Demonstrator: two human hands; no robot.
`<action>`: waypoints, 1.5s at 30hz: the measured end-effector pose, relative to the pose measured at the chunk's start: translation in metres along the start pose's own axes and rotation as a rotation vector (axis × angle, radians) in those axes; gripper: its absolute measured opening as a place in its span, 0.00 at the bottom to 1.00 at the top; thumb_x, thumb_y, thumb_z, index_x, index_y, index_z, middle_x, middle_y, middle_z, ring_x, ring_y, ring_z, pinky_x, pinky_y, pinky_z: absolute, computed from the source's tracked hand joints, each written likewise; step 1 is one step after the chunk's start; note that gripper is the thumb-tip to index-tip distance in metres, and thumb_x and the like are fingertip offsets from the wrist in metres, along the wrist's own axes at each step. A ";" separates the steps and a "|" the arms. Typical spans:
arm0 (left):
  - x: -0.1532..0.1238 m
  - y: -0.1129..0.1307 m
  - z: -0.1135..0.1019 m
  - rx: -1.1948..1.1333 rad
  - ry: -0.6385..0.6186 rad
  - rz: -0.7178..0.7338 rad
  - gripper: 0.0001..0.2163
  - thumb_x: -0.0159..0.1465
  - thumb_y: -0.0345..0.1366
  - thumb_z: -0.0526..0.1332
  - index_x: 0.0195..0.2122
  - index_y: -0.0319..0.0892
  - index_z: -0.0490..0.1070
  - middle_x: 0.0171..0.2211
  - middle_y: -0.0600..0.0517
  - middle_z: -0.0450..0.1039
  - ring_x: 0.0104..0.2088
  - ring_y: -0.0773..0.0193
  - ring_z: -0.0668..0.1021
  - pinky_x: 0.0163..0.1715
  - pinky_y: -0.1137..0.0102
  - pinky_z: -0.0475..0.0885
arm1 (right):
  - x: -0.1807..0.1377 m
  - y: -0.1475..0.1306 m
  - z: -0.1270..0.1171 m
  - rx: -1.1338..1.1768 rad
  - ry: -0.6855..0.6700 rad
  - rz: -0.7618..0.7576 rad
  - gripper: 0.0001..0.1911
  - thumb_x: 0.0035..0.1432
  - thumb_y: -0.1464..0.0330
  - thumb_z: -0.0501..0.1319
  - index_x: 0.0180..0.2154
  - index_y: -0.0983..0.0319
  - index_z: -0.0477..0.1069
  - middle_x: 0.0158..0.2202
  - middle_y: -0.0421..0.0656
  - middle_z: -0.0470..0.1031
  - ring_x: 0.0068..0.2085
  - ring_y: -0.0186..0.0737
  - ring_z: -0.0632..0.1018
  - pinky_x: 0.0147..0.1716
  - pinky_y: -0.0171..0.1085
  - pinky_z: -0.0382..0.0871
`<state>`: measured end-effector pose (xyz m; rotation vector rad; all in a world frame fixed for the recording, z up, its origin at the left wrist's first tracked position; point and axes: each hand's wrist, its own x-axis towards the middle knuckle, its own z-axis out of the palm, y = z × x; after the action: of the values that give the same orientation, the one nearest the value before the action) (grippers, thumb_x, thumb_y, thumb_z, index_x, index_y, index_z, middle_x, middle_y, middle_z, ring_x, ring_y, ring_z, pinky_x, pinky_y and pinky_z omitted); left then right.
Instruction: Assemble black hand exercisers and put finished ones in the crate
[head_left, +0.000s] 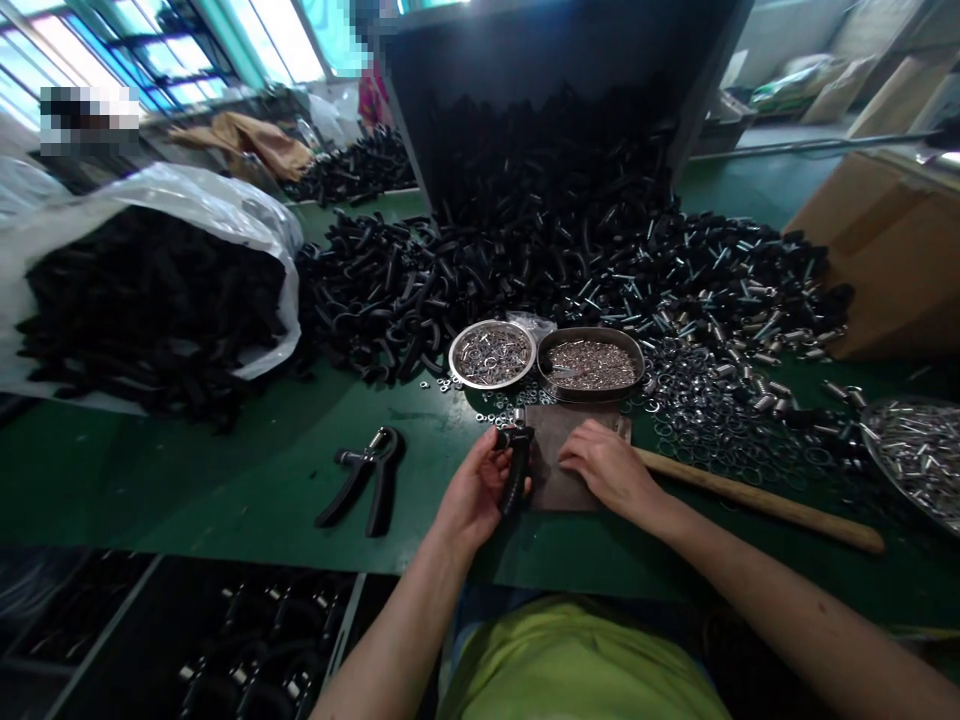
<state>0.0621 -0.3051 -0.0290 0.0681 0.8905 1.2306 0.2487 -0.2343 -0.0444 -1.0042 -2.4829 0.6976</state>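
Note:
My left hand [480, 485] is closed round a black hand-grip handle [516, 472], held upright at the left edge of a flat metal plate [555, 480]. A bit of shiny metal shows at the handle's top. Over the plate, my right hand [604, 462] has its fingers curled together; what they hold, if anything, is hidden. From beside that hand a wooden tool handle [765, 500] runs right across the green table; its head is mostly hidden. To the left lies an assembled hand gripper [367, 480], its two black handles spread and a spring at the top.
Behind the plate stand a round dish [454, 368] of washers and an oval tin [592, 394] of small metal parts. Black handles [480, 260] pile up behind, with springs and rings [705, 400] at right. A plastic bag [289, 300], a cardboard box [885, 260] and a parts bowl [870, 440] flank them.

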 end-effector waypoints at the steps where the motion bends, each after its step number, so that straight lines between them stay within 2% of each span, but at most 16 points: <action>1: -0.002 -0.001 0.002 -0.020 -0.024 -0.025 0.13 0.61 0.43 0.59 0.37 0.36 0.71 0.31 0.47 0.75 0.28 0.64 0.77 0.26 0.70 0.75 | 0.001 -0.003 -0.003 0.097 0.037 0.013 0.06 0.56 0.73 0.59 0.27 0.61 0.73 0.29 0.43 0.74 0.37 0.40 0.70 0.37 0.39 0.63; 4: -0.005 -0.004 0.008 -0.053 -0.081 -0.069 0.14 0.62 0.44 0.58 0.38 0.35 0.70 0.30 0.47 0.75 0.28 0.64 0.77 0.28 0.68 0.75 | 0.005 -0.013 -0.012 0.352 0.168 0.026 0.05 0.55 0.72 0.60 0.28 0.60 0.72 0.30 0.41 0.74 0.36 0.38 0.72 0.38 0.38 0.64; 7: -0.007 -0.008 0.014 -0.052 -0.111 -0.088 0.14 0.62 0.43 0.58 0.38 0.36 0.70 0.29 0.47 0.75 0.27 0.64 0.77 0.29 0.68 0.75 | 0.008 -0.020 -0.017 0.448 0.242 0.016 0.04 0.54 0.72 0.61 0.28 0.61 0.72 0.30 0.40 0.73 0.36 0.38 0.72 0.39 0.39 0.64; 11: -0.007 -0.011 0.017 -0.027 -0.152 -0.095 0.16 0.61 0.45 0.58 0.39 0.36 0.71 0.29 0.47 0.75 0.27 0.65 0.76 0.31 0.68 0.74 | 0.006 -0.021 -0.017 0.489 0.233 0.038 0.03 0.55 0.71 0.60 0.29 0.61 0.71 0.31 0.41 0.72 0.37 0.38 0.73 0.40 0.39 0.65; 16: -0.005 -0.010 0.019 -0.050 -0.204 -0.125 0.16 0.62 0.46 0.56 0.38 0.36 0.71 0.29 0.47 0.75 0.27 0.65 0.76 0.27 0.71 0.72 | 0.005 -0.022 -0.018 0.518 0.229 0.064 0.04 0.55 0.70 0.59 0.28 0.61 0.70 0.30 0.41 0.71 0.36 0.38 0.73 0.39 0.39 0.66; 20: -0.005 -0.011 0.019 -0.060 -0.220 -0.173 0.18 0.61 0.47 0.56 0.37 0.35 0.71 0.29 0.47 0.75 0.28 0.64 0.76 0.27 0.70 0.73 | 0.005 -0.020 -0.018 0.510 0.218 0.049 0.04 0.55 0.70 0.59 0.28 0.61 0.69 0.30 0.41 0.71 0.36 0.38 0.73 0.39 0.39 0.66; 22: -0.004 -0.011 0.015 -0.010 -0.221 -0.173 0.18 0.60 0.48 0.58 0.39 0.35 0.72 0.31 0.46 0.76 0.28 0.64 0.76 0.28 0.70 0.73 | 0.004 -0.015 -0.018 0.476 0.218 0.035 0.01 0.55 0.69 0.60 0.31 0.60 0.68 0.31 0.40 0.70 0.35 0.37 0.73 0.37 0.37 0.67; 24: -0.001 -0.010 0.011 0.103 -0.224 -0.124 0.19 0.57 0.47 0.61 0.42 0.36 0.72 0.34 0.46 0.76 0.30 0.64 0.76 0.30 0.69 0.73 | 0.004 -0.009 -0.021 0.348 0.207 -0.045 0.07 0.56 0.68 0.60 0.38 0.60 0.67 0.32 0.41 0.71 0.34 0.36 0.73 0.35 0.36 0.67; 27: 0.004 -0.004 0.009 0.425 -0.223 0.022 0.23 0.52 0.44 0.66 0.49 0.40 0.71 0.41 0.46 0.76 0.38 0.59 0.76 0.34 0.67 0.72 | 0.006 0.002 -0.028 -0.082 0.112 -0.365 0.09 0.61 0.68 0.55 0.44 0.61 0.67 0.34 0.43 0.74 0.34 0.36 0.72 0.33 0.36 0.63; 30: 0.009 0.000 0.013 0.919 -0.219 0.235 0.28 0.47 0.41 0.70 0.50 0.42 0.71 0.47 0.46 0.74 0.46 0.53 0.74 0.45 0.63 0.68 | 0.010 0.010 -0.032 -0.482 -0.021 -0.655 0.12 0.63 0.72 0.49 0.37 0.61 0.71 0.28 0.42 0.74 0.28 0.34 0.70 0.27 0.36 0.56; 33: 0.009 -0.001 0.017 1.447 -0.191 0.510 0.31 0.44 0.45 0.70 0.51 0.45 0.71 0.47 0.47 0.73 0.48 0.50 0.72 0.50 0.60 0.64 | 0.014 0.016 -0.029 -0.612 -0.080 -0.792 0.14 0.63 0.72 0.48 0.29 0.60 0.70 0.22 0.40 0.71 0.24 0.32 0.68 0.25 0.37 0.52; 36: 0.005 -0.008 0.016 1.769 -0.192 0.690 0.33 0.46 0.48 0.69 0.54 0.46 0.67 0.44 0.47 0.73 0.47 0.51 0.72 0.48 0.60 0.65 | 0.018 0.017 -0.025 -0.659 -0.088 -0.851 0.14 0.62 0.72 0.49 0.28 0.60 0.69 0.21 0.40 0.71 0.23 0.33 0.67 0.25 0.37 0.51; 40: 0.000 -0.015 0.009 1.886 -0.210 0.767 0.32 0.50 0.47 0.67 0.57 0.46 0.63 0.45 0.48 0.73 0.46 0.53 0.71 0.47 0.61 0.66 | 0.018 0.011 -0.025 -0.630 -0.103 -0.843 0.13 0.61 0.73 0.50 0.28 0.61 0.69 0.21 0.41 0.71 0.24 0.34 0.67 0.25 0.37 0.52; 43: -0.002 -0.018 0.005 1.937 -0.203 0.771 0.31 0.51 0.45 0.67 0.56 0.47 0.63 0.45 0.48 0.72 0.47 0.52 0.70 0.45 0.60 0.66 | 0.009 0.004 -0.036 -0.583 -0.133 -0.762 0.10 0.61 0.73 0.51 0.32 0.62 0.70 0.25 0.42 0.73 0.28 0.36 0.69 0.26 0.37 0.54; 45: -0.002 -0.020 0.004 1.941 -0.182 0.770 0.32 0.51 0.44 0.67 0.56 0.48 0.62 0.47 0.48 0.72 0.48 0.52 0.69 0.46 0.60 0.65 | -0.005 0.004 -0.049 -0.587 -0.131 -0.622 0.08 0.61 0.72 0.52 0.36 0.61 0.70 0.27 0.43 0.73 0.30 0.38 0.69 0.27 0.36 0.55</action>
<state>0.0796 -0.3125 -0.0353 2.1566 1.6427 0.5142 0.2790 -0.2203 -0.0085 -0.2842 -2.9499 -0.1762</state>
